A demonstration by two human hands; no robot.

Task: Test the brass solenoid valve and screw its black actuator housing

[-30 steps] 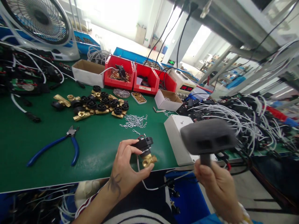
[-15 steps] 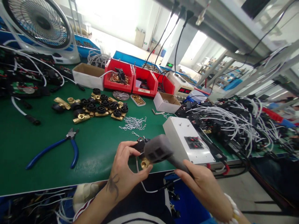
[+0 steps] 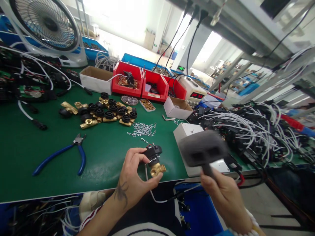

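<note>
Brass valve body with a black plastic coil on top is pinched between the thumb and fingers of the left hand, just above the near edge of the green bench mat. A thin white lead is seen hanging from it below the bench edge, where its end is lost. A grey rubber-headed mallet, blurred, is gripped by its handle in the closed right hand, raised to the right of the valve and apart from it. Part of the white control box is hidden behind the mallet head. Open mat is left between the blue-handled pliers and the left hand. Farther back lie a cluster of brass and black valve parts and a scatter of small wire clips. Red plastic bins are seen holding small parts that are hard to make out; a brown cardboard box stands left of them. The tangle of white cables is cut off at the right
</note>
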